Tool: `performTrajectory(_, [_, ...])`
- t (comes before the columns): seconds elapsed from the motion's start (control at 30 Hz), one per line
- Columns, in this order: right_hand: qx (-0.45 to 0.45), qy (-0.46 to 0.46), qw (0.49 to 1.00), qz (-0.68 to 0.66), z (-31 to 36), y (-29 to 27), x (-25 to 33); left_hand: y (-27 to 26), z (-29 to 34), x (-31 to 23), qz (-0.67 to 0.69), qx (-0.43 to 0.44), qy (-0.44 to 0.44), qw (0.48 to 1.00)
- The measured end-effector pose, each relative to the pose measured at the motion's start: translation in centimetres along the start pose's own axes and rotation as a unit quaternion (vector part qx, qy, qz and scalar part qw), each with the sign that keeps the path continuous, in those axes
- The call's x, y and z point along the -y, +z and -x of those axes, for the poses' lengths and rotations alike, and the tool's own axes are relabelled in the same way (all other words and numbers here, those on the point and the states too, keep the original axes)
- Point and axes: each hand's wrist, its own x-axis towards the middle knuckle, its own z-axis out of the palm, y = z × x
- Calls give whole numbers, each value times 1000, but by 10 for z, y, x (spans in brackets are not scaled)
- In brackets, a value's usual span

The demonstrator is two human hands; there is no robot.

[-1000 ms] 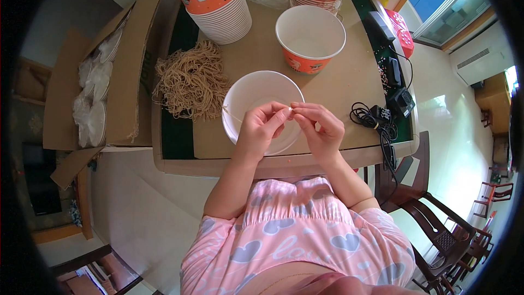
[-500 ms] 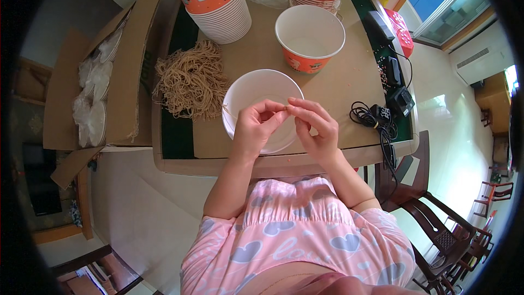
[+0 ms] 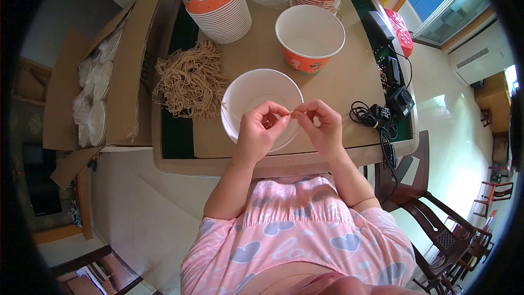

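Brown card point(image 3: 355, 90) covers the middle of the bench point(image 3: 180, 167), with dark green showing along its left and right edges. One thin string point(image 3: 233, 114) runs from the left rim of a white tub point(image 3: 244, 94), near the front edge, to the left hand point(image 3: 261, 128). Left and right hand point(image 3: 323, 125) meet at the fingertips over the tub's right side, both pinching the string; details there are too small to make out. Left of the tub lies a tan string pile point(image 3: 191, 82). Behind it to the right stands an orange-sided tub point(image 3: 308, 64). Two tub stacks point(image 3: 221, 16) stand toward the back edge. Black cables point(image 3: 385, 128) lie by the front right corner. Beside the left edge is an open box point(image 3: 128, 76); dark chairs point(image 3: 436, 224) stand off the right.
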Motion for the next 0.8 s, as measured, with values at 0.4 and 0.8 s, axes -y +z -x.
performTrajectory(0.4, [-28,-80,994,63,-1,3,1,6,2,-10,25,0,-6,1000])
performTrajectory(0.8, [29,-6,998,61,-4,1,15,0,4,-11,-42,-52,23,997])
